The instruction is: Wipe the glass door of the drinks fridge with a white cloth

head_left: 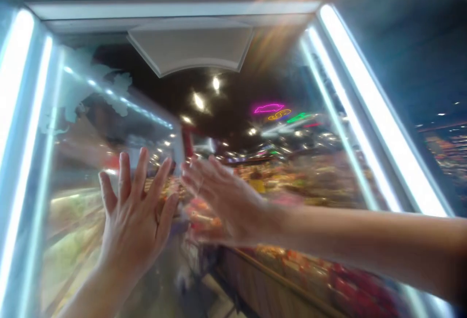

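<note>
My left hand (133, 206) is raised in the lower left half of the head view, its back toward me and its fingers spread. Beside it, my right hand (226, 196) reaches in from the right with the fingers stretched out, slightly blurred by motion. Neither hand holds anything. Both are in front of a large glassy panel (299, 89) framed by bright tubes. Whether the palms touch it, I cannot tell. The fingertips of the right hand come close to the left thumb and index finger.
Bright light tubes (383, 109) slant along the right side, and more light tubes (14, 79) stand on the left. A pale curved panel (193, 50) hangs at the top. Blurred shop displays (310, 264) line the lower right, below neon signs (269, 108).
</note>
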`<control>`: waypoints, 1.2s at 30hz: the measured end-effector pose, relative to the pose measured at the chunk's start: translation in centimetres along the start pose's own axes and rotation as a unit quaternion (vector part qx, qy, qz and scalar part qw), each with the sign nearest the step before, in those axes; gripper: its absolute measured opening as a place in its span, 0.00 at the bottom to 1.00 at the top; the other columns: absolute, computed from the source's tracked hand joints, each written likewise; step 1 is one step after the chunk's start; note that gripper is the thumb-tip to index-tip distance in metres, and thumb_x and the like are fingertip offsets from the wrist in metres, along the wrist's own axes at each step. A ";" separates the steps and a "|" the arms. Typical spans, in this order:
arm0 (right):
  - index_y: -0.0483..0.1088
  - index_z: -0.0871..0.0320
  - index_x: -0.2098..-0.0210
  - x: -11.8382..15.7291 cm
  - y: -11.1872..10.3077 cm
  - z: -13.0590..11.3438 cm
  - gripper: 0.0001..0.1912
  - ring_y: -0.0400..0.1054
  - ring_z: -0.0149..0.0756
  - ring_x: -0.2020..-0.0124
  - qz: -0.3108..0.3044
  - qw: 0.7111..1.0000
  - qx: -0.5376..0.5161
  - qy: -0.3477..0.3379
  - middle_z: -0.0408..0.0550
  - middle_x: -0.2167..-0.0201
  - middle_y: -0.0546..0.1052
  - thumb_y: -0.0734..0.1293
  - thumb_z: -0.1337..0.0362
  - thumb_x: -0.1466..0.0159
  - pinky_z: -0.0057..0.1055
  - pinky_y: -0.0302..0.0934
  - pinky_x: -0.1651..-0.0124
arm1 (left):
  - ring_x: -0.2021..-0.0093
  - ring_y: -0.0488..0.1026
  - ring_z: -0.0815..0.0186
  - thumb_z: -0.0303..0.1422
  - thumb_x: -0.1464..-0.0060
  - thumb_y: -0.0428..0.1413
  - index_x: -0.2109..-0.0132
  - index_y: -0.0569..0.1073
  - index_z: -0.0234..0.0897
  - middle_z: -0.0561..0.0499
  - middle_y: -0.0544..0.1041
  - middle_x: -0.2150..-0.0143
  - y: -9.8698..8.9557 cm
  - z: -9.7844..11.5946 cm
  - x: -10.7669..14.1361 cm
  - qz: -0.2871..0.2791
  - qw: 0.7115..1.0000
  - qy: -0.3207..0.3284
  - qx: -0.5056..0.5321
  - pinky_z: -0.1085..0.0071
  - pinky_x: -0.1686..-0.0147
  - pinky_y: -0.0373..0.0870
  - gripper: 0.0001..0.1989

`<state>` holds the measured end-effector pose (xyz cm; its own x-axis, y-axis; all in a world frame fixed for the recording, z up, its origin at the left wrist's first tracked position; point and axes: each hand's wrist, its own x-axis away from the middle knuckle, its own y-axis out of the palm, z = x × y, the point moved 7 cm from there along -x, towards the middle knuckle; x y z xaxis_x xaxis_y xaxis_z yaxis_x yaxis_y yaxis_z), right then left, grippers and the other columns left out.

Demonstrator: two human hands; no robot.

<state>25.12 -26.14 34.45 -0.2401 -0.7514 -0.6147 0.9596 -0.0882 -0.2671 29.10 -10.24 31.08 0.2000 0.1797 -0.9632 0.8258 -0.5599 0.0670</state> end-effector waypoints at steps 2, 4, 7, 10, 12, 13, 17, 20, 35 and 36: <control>0.46 0.67 0.24 -0.8 0.9 -2.2 0.53 0.31 0.44 0.20 -0.017 0.998 0.004 -0.058 0.55 0.22 0.46 0.51 0.31 0.30 0.47 0.28 0.19 | 0.20 0.32 0.45 0.39 0.31 0.49 0.23 0.46 0.55 0.51 0.40 0.18 -0.2 -1.2 0.9 -0.006 1.000 -0.001 0.004 0.32 0.25 0.35 0.35; 0.44 0.66 0.23 -2.9 0.7 -1.5 0.52 0.32 0.45 0.20 -0.014 0.999 0.019 -0.025 0.55 0.22 0.45 0.51 0.32 0.30 0.49 0.30 0.19 | 0.20 0.32 0.44 0.39 0.31 0.49 0.23 0.46 0.56 0.53 0.38 0.18 -0.4 -2.4 1.3 -0.019 1.000 -0.006 0.005 0.32 0.25 0.34 0.35; 0.40 0.71 0.23 -5.9 0.5 0.2 0.53 0.30 0.53 0.20 0.003 0.998 0.030 0.061 0.61 0.22 0.39 0.51 0.33 0.29 0.55 0.29 0.20 | 0.20 0.29 0.44 0.40 0.31 0.47 0.23 0.46 0.55 0.53 0.35 0.18 -0.6 -4.5 1.5 -0.030 0.999 -0.026 0.002 0.31 0.25 0.32 0.34; 0.43 0.71 0.23 -6.5 2.1 -3.1 0.55 0.29 0.51 0.20 -0.005 1.000 0.024 -0.015 0.60 0.21 0.41 0.53 0.31 0.31 0.52 0.26 0.19 | 0.20 0.28 0.43 0.41 0.30 0.47 0.22 0.44 0.55 0.54 0.32 0.18 -0.9 -6.5 2.0 -0.036 0.999 -0.040 -0.001 0.30 0.26 0.32 0.35; 0.45 0.68 0.24 -6.4 3.2 -5.6 0.54 0.30 0.47 0.20 -0.018 0.995 0.025 -0.098 0.56 0.21 0.43 0.54 0.31 0.31 0.49 0.25 0.19 | 0.20 0.29 0.43 0.41 0.31 0.47 0.22 0.44 0.56 0.53 0.32 0.18 -1.3 -7.6 2.5 -0.041 0.998 -0.042 -0.007 0.29 0.26 0.32 0.35; 0.45 0.67 0.23 -6.8 3.4 -5.9 0.53 0.30 0.46 0.20 -0.023 0.993 0.026 -0.112 0.55 0.21 0.43 0.53 0.31 0.31 0.49 0.24 0.19 | 0.20 0.29 0.42 0.41 0.31 0.47 0.22 0.44 0.56 0.53 0.32 0.18 -1.4 -8.1 2.8 -0.043 0.998 -0.044 -0.012 0.28 0.26 0.32 0.35; 0.40 0.69 0.23 -11.3 2.4 -2.1 0.54 0.29 0.52 0.20 -0.017 0.999 0.033 0.029 0.59 0.21 0.39 0.49 0.31 0.30 0.55 0.26 0.20 | 0.20 0.28 0.43 0.40 0.30 0.46 0.22 0.42 0.56 0.51 0.32 0.18 -2.3 -9.6 3.2 -0.034 0.998 -0.054 -0.027 0.26 0.27 0.32 0.35; 0.40 0.69 0.23 -12.9 2.1 -2.6 0.56 0.28 0.53 0.20 -0.005 0.999 0.034 0.027 0.60 0.21 0.38 0.49 0.29 0.31 0.55 0.26 0.20 | 0.20 0.27 0.43 0.39 0.30 0.45 0.22 0.40 0.57 0.51 0.33 0.18 -2.6 -10.3 3.5 -0.021 0.998 -0.060 -0.027 0.26 0.27 0.31 0.35; 0.46 0.54 0.23 -7.9 -0.7 3.6 0.45 0.32 0.48 0.20 -0.028 0.997 0.040 -0.056 0.50 0.21 0.44 0.55 0.35 0.29 0.61 0.27 0.21 | 0.20 0.32 0.39 0.42 0.31 0.46 0.23 0.50 0.42 0.41 0.40 0.19 -1.2 -5.9 -1.7 0.035 0.999 0.010 -0.018 0.27 0.27 0.37 0.34; 0.46 0.52 0.23 -7.4 -1.5 5.3 0.43 0.32 0.49 0.20 -0.021 0.999 0.047 -0.017 0.49 0.21 0.44 0.54 0.36 0.28 0.62 0.27 0.22 | 0.20 0.33 0.39 0.44 0.31 0.46 0.23 0.53 0.44 0.42 0.41 0.19 -1.1 -5.0 -2.7 0.033 0.999 0.012 -0.014 0.27 0.27 0.36 0.33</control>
<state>26.21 -23.93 43.30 -0.2769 -0.7669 -0.5789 0.9588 -0.1803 -0.2197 30.35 -6.03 34.91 0.2680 0.1629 -0.9495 0.8250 -0.5478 0.1389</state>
